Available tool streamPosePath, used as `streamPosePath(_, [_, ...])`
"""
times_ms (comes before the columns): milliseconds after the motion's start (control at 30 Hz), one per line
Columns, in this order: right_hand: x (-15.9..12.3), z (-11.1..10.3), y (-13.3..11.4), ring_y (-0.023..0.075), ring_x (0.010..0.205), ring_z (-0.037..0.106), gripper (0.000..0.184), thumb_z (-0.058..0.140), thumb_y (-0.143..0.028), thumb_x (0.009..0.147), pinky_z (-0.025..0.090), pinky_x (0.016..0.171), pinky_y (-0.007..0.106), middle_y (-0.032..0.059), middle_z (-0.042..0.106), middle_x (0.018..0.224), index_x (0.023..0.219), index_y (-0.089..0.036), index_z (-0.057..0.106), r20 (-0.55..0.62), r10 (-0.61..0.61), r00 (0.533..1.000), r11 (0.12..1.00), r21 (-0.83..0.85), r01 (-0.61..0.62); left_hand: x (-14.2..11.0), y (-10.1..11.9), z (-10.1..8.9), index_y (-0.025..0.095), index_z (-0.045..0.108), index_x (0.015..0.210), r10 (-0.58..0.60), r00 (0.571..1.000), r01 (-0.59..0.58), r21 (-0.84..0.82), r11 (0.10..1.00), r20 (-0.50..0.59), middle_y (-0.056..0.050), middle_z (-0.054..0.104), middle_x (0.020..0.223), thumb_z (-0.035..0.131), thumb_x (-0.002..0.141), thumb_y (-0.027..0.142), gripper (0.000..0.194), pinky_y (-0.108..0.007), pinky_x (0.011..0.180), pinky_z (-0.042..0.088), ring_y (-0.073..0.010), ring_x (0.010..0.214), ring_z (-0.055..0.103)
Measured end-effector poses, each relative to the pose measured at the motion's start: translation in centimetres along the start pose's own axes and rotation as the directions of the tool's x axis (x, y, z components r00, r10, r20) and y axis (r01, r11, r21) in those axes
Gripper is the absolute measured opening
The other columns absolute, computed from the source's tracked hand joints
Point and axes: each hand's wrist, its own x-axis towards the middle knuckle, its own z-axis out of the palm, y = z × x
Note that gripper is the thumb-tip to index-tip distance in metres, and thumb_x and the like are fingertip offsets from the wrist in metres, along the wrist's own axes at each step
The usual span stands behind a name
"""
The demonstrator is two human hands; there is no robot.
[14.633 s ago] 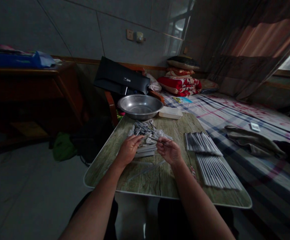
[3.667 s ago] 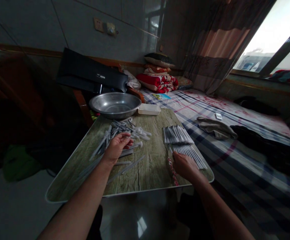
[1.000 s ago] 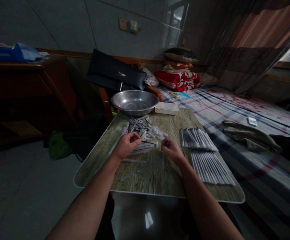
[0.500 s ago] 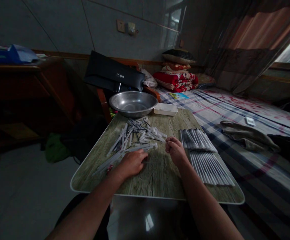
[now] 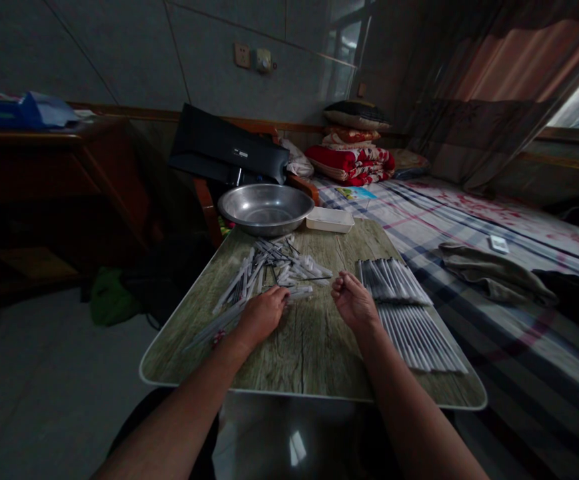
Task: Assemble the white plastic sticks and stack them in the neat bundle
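My left hand (image 5: pixel 263 313) rests at the near edge of a loose pile of white, translucent plastic tubes and thin dark rods (image 5: pixel 269 263). Its fingers are bent together around the end of the tubes; what they grip is hidden. My right hand (image 5: pixel 354 300) is closed in a pinch just right of the pile, and anything in its fingers is too small to make out. A thin dark rod (image 5: pixel 322 277) ends close to those fingertips. Beside that hand lie two rows of slim white pen-like sticks, a far row (image 5: pixel 394 280) with dark ends and a near row (image 5: pixel 422 339).
A steel basin (image 5: pixel 266 208) and a white plastic tray (image 5: pixel 330 220) stand at the far end of the wood-patterned table (image 5: pixel 319 360). Behind them a black monitor (image 5: pixel 229 147) leans on a chair. A bed with a plaid sheet (image 5: pixel 399 213) adjoins the right side.
My left hand has moved slightly forward, closer to the pile, and its fingers now reach the tube ends. My right hand has shifted a little and turned, still closed.
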Motion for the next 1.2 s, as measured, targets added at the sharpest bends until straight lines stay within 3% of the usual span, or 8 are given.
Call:
streamPosePath(133, [0.48,-0.66,0.25,0.0086,0.052,0.048,0.022,0.07,-0.034,0.073,0.039,0.048,0.021,-0.0057,0.049,0.061,0.078,-0.02,0.053,-0.134,-0.049,0.99,0.995,0.075,0.06,0.07,-0.15,0.23,0.023,0.061,0.109,-0.031,0.996,0.028,-0.036,0.999,-0.088,-0.007,0.068,0.108,0.04,0.096,0.024,0.025,-0.029,0.076,0.046,-0.0208,0.092,0.066])
streamPosePath(267, [0.58,-0.99,0.45,0.0083,0.049,0.047,0.028,0.069,-0.038,0.073,0.039,0.047,0.02,-0.0071,0.049,0.059,0.076,-0.022,0.048,-0.266,-0.167,0.949,0.984,0.01,0.175,0.0,-0.17,0.26,0.024,0.063,0.109,-0.036,0.994,0.03,-0.06,0.998,-0.103,-0.007,0.069,0.106,0.041,0.096,0.025,0.026,-0.029,0.076,0.046,-0.0199,0.089,0.065])
streamPosePath(433, [0.27,-0.61,0.41,0.0088,0.05,0.05,0.029,0.069,-0.041,0.073,0.042,0.047,0.021,-0.0071,0.051,0.059,0.078,-0.022,0.048,-0.267,-0.251,0.93,0.968,-0.082,0.238,0.01,-0.39,0.47,0.024,0.064,0.11,-0.024,0.993,0.017,-0.054,0.998,-0.116,-0.006,0.069,0.106,0.041,0.096,0.025,0.026,-0.029,0.078,0.046,-0.0198,0.092,0.065])
streamPosePath(800, [0.18,-0.23,0.23,0.0091,0.048,0.051,0.03,0.07,-0.042,0.072,0.044,0.045,0.022,-0.0068,0.054,0.058,0.078,-0.021,0.049,-0.286,-0.272,0.919,0.962,-0.101,0.253,-0.03,-0.02,0.11,0.025,0.065,0.109,0.0,0.994,0.0,0.0,1.0,-0.107,-0.005,0.069,0.104,0.043,0.095,0.023,0.026,-0.028,0.074,0.045,-0.0195,0.088,0.066])
streamPosePath(1200, [0.12,-0.16,0.1,0.0089,0.048,0.051,0.031,0.067,-0.046,0.076,0.045,0.047,0.022,-0.0074,0.056,0.058,0.08,-0.021,0.049,-0.288,-0.341,0.895,0.935,-0.2,0.292,0.17,-0.63,0.0,0.022,0.067,0.108,0.078,0.978,-0.059,0.1,0.993,-0.192,-0.006,0.072,0.102,0.049,0.093,0.022,0.023,-0.034,0.083,0.046,-0.0231,0.095,0.063])
